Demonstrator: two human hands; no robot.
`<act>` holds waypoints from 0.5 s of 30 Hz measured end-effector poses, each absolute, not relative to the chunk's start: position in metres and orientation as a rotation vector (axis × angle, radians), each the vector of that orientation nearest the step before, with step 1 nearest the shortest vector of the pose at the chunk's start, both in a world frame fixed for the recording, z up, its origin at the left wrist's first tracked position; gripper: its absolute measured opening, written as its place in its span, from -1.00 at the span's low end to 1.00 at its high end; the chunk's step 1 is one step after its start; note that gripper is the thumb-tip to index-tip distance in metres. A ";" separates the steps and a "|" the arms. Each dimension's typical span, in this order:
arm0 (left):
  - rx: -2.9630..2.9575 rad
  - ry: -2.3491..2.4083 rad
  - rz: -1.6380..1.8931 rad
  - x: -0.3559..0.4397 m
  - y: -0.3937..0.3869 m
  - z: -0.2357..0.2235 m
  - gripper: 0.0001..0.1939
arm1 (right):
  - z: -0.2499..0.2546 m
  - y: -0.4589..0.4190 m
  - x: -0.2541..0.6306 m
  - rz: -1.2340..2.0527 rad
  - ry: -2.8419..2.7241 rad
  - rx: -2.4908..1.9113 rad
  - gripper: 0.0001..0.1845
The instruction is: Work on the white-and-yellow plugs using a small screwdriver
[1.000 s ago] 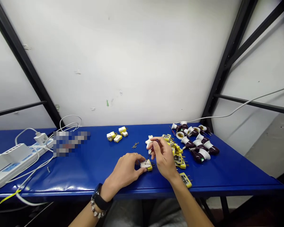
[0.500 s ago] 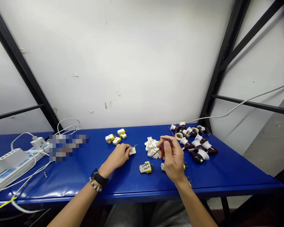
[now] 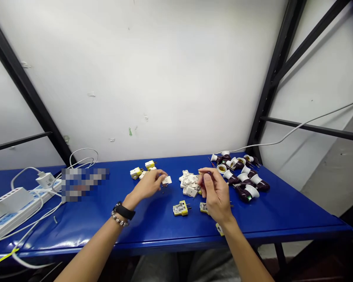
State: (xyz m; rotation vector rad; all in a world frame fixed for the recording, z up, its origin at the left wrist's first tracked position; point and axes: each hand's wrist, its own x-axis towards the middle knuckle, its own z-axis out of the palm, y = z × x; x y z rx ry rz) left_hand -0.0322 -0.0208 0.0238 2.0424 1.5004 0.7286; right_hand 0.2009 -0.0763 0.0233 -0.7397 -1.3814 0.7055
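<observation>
My left hand [image 3: 149,184] pinches a small white plastic cover [image 3: 166,180] between thumb and fingers, just above the table. Small dark specks, probably screws, show below the cover. My right hand [image 3: 214,192] is curled round a screwdriver [image 3: 206,177]; its dark red handle is mostly hidden by the fingers. Beside that hand lies a pile of white plastic covers [image 3: 190,182]. Nearer to me is an opened yellow and white plug [image 3: 181,208], inner side up. A second opened plug [image 3: 204,207] is partly hidden by my right hand, and another [image 3: 220,229] by my wrist.
Closed yellow and white plugs [image 3: 136,172] sit behind my left hand. At the right are several dark lamp holders [image 3: 244,180] with white rims. A white power strip [image 3: 14,213] with loose cables occupies the left of the blue table [image 3: 111,231]. Black frame bars [image 3: 266,90] rise behind.
My left hand has tipped the white cover, and the small metal pieces that were above it now show below. My right hand stays almost in place; the screwdriver's shaft no longer shows clearly.
</observation>
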 end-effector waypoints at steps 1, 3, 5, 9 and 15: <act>2.072 1.462 0.788 -0.024 -0.023 0.028 -0.58 | 0.024 -0.076 0.203 0.687 -1.395 -0.763 -0.74; 2.147 1.372 0.881 -0.003 -0.027 0.036 -0.59 | 0.025 -0.077 0.208 0.648 -1.425 -0.799 -0.72; 2.240 1.332 0.899 0.019 -0.027 0.040 -0.64 | 0.027 -0.077 0.213 0.616 -1.443 -0.810 -0.72; 2.383 1.423 0.822 0.043 -0.022 0.038 -0.71 | 0.030 -0.078 0.220 0.590 -1.441 -0.804 -0.71; 2.357 1.435 0.765 0.017 -0.051 0.028 -0.70 | 0.033 -0.078 0.228 0.653 -1.536 -0.840 -0.70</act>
